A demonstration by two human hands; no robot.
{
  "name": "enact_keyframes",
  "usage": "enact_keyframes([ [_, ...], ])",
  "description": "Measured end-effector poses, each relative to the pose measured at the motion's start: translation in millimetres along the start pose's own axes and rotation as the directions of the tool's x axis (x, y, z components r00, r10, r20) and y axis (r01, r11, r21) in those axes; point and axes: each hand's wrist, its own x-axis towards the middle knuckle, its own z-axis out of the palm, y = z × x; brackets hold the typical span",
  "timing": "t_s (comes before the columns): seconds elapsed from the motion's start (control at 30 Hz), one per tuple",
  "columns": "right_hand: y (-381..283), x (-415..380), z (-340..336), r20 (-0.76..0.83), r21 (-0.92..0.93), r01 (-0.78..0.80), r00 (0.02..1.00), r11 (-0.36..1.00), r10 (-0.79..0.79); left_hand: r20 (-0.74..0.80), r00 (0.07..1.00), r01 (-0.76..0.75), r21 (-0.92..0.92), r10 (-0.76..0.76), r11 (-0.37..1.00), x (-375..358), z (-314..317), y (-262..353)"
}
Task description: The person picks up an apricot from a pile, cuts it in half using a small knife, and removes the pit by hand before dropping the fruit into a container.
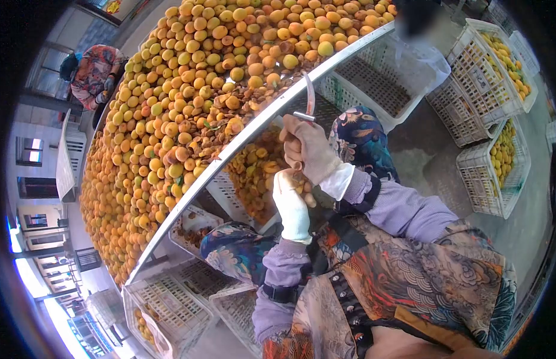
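Observation:
My right hand (311, 146), in a tan glove with a white cuff, is closed around a curved knife (310, 99). Its thin hooked blade points up past a shiny metal collar, and the handle is hidden in my fist. Just below, my left hand (293, 200) wears a white glove with bare-looking fingertips curled together. Whatever lies between those fingers is mostly hidden. Both hands nearly touch, above a crate of split apricots (251, 185) between my knees. Beyond the metal table rim (230, 149) lies a large heap of whole apricots (188, 78), with browned, opened pieces near the edge.
White plastic crates (469, 78) with yellow-orange fruit are stacked at right. Another crate (379, 90) with a plastic bag stands past my knee. More crates (170, 305) sit at lower left. A co-worker (95, 75) in patterned clothing is across the heap.

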Motion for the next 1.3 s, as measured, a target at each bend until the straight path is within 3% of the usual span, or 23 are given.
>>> enact_keyframes([
  [0.07,2,2,7,0.032,0.031,-0.043,0.999,0.999,0.042,-0.054,0.996,-0.062,0.072,0.066,0.995,2,5,-2],
  [0.13,10,2,24,-0.077,-0.015,0.102,0.992,0.995,-0.103,-0.179,0.973,-0.123,0.119,0.144,0.985,4,12,-1],
  [0.17,5,-5,26,-0.008,-0.085,0.035,0.999,0.996,-0.036,-0.195,0.978,-0.085,-0.02,0.079,0.996,4,13,-3],
  [0.2,6,0,25,-0.012,-0.084,0.037,0.999,0.996,-0.038,-0.191,0.979,-0.083,-0.019,0.077,0.996,5,11,-7],
  [0.27,9,11,23,-0.005,-0.271,-0.091,0.996,0.958,0.093,-0.187,0.982,-0.002,-0.044,-0.007,0.999,7,4,-19],
  [0.3,5,10,20,0.08,-0.338,-0.136,0.982,0.931,0.173,-0.146,0.986,0.06,-0.143,-0.081,0.988,8,1,-22],
  [0.33,4,10,21,0.079,-0.339,-0.136,0.982,0.931,0.173,-0.145,0.986,0.061,-0.144,-0.082,0.988,10,-3,-24],
  [0.4,2,7,23,0.171,-0.293,-0.15,0.963,0.944,0.207,-0.015,0.953,0.281,-0.337,-0.304,0.899,8,-6,-14],
  [0.47,-1,3,26,0.243,-0.298,-0.142,0.945,0.944,0.219,-0.029,0.955,0.267,-0.342,-0.294,0.901,4,-5,-8],
  [0.53,4,0,25,0.305,-0.303,-0.134,0.924,0.943,0.23,0.07,0.943,0.326,-0.403,-0.326,0.856,2,-6,-7],
  [0.57,10,-2,29,0.409,-0.376,0.07,0.908,0.924,0.097,0.071,0.942,0.327,-0.403,-0.327,0.855,2,-4,-6],
  [0.6,13,-5,31,0.517,-0.42,0.275,0.856,0.865,-0.021,-0.009,0.875,0.423,-0.472,-0.484,0.773,1,0,-4],
  [0.63,7,-11,26,0.54,-0.592,0.244,0.828,0.768,0.153,-0.075,0.774,0.495,-0.547,-0.629,0.675,1,2,-3],
  [0.67,8,-10,26,0.539,-0.592,0.244,0.828,0.768,0.152,-0.074,0.774,0.496,-0.547,-0.629,0.675,2,-3,-9],
  [0.73,13,-4,28,0.351,-0.396,0.106,0.935,0.912,0.044,0.368,0.866,0.5,-0.67,-0.34,0.549,6,-24,-27],
  [0.77,-7,-6,34,0.243,-0.428,-0.055,0.955,0.902,0.173,0.368,0.866,0.5,-0.669,-0.339,0.55,8,-28,-27],
  [0.83,-5,4,19,0.176,-0.33,-0.128,0.965,0.935,0.195,0.521,0.839,0.517,-0.673,-0.156,0.529,14,-33,-26],
  [0.9,-2,15,13,0.081,-0.155,-0.213,0.97,0.965,0.228,0.448,0.874,0.467,-0.676,-0.186,0.57,9,-23,-9],
  [1.0,-5,21,8,-0.016,-0.042,-0.246,0.969,0.968,0.245,0.355,0.92,0.371,-0.66,-0.164,0.653,8,-11,4],
  [1.1,-12,18,9,0.023,-0.064,-0.26,0.965,0.964,0.262,0.327,0.936,0.31,-0.6,-0.128,0.738,10,-8,2],
  [1.2,-12,17,10,0.02,-0.098,-0.254,0.966,0.962,0.257,0.253,0.965,0.161,-0.371,-0.067,0.915,8,-5,3],
  [1.3,-15,15,11,0.171,-0.226,-0.294,0.927,0.929,0.335,0.269,0.958,0.185,-0.296,-0.104,0.937,8,-10,-5],
])
